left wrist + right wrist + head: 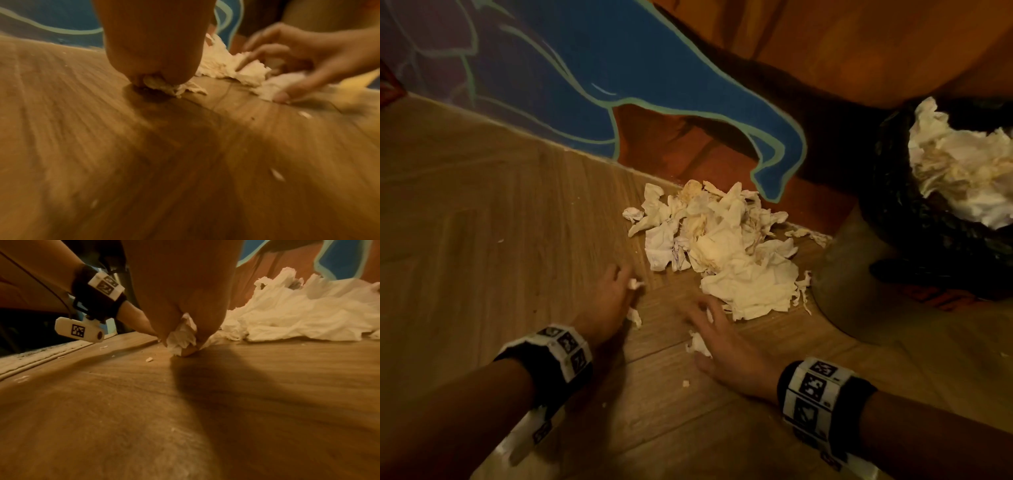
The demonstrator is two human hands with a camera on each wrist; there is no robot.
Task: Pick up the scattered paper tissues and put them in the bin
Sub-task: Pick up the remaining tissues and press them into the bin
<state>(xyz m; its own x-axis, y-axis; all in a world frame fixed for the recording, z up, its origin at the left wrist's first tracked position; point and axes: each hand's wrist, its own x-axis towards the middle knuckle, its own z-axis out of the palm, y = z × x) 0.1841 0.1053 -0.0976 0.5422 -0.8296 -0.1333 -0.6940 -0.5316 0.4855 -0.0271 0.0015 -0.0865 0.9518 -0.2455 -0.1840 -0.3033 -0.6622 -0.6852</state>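
A heap of crumpled white tissues (722,240) lies on the wooden floor against the painted wall. The bin (893,219), lined with a black bag, stands to the right of it with tissues (962,164) piled inside. My left hand (625,284) is down on the floor left of the heap and pinches a small tissue scrap (158,82). Another scrap (634,317) lies beside its thumb. My right hand (700,322) is low in front of the heap, and its fingers and thumb close on a torn tissue piece (182,337).
The painted wall (585,85) runs behind the heap. Small paper crumbs (686,383) dot the floor between my wrists. A pale threshold strip (41,356) edges the floor at the left of the right wrist view. Bare floorboards (465,222) stretch to the left.
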